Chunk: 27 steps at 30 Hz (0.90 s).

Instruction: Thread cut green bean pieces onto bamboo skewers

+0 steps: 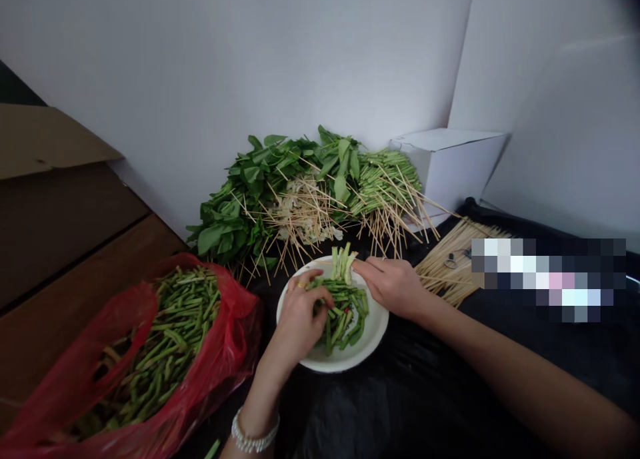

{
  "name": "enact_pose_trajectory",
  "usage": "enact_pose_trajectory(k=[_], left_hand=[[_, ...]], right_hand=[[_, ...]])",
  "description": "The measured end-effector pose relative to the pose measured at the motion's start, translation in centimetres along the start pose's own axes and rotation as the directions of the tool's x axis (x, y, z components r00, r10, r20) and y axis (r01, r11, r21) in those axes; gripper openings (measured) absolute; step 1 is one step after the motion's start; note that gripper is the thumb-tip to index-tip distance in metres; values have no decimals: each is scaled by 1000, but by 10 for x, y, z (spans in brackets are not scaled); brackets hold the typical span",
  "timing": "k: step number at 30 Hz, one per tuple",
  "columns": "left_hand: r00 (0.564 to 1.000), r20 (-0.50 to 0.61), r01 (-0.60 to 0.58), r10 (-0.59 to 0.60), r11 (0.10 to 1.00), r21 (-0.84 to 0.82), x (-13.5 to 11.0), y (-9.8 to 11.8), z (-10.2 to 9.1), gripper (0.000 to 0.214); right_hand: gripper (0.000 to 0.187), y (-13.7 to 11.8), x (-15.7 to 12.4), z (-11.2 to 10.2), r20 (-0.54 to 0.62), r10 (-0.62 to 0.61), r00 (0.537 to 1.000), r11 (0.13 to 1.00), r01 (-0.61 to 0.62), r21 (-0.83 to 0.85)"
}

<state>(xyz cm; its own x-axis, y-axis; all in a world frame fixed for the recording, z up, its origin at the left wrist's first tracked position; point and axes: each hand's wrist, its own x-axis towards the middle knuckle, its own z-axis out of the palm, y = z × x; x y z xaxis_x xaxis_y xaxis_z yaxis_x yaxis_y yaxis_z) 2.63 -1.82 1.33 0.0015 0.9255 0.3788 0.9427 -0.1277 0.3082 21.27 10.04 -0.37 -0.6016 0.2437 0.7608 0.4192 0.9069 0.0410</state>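
Stems (345, 319), green, cut short, heaped in white plate (373, 349), lower centre of frame, on black cloth (425, 392). Left hand (300, 316) on the heap's left side, fingers and thumb curled shut on several stems. Right hand (393, 282) over the plate's upper right rim, fingertips pinched on a small upright bundle (343, 259). Red bag (235, 326) of like stems, lower left. Skewered greens (300, 192) piled behind; bare skewers (445, 266) right. Pixelated patch (547, 279): unreadable.
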Motion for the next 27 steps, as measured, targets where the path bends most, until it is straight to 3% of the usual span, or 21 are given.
enact_pose_trajectory(k=[3,6,13,15,19,23,27], left_hand=[[988,143,-51,56,998,-36,-2,6,0,17],[984,179,-22,19,1000,11,-4,9,1,6],[965,260,44,-40,999,-9,-4,4,5,10],[969,245,49,-31,997,-67,-3,2,6,10],[994,88,86,-68,971,-224,0,2,6,10],[968,-2,216,-252,833,-510,4,-1,3,11],[871,-27,279,-491,538,-796,7,-9,-2,21]], right_hand=[[28,0,0,0,5,2,1000,1000,-2,4],[27,0,0,0,5,-1,1000,1000,1,5],[26,0,0,1,3,-16,1000,1000,16,18],[26,0,0,1,4,-6,1000,1000,6,25],[29,1,0,1,-28,60,998,996,-58,75],[31,2,0,-2,-74,110,991,985,-99,143],[29,1,0,-2,-66,106,992,982,-94,161]])
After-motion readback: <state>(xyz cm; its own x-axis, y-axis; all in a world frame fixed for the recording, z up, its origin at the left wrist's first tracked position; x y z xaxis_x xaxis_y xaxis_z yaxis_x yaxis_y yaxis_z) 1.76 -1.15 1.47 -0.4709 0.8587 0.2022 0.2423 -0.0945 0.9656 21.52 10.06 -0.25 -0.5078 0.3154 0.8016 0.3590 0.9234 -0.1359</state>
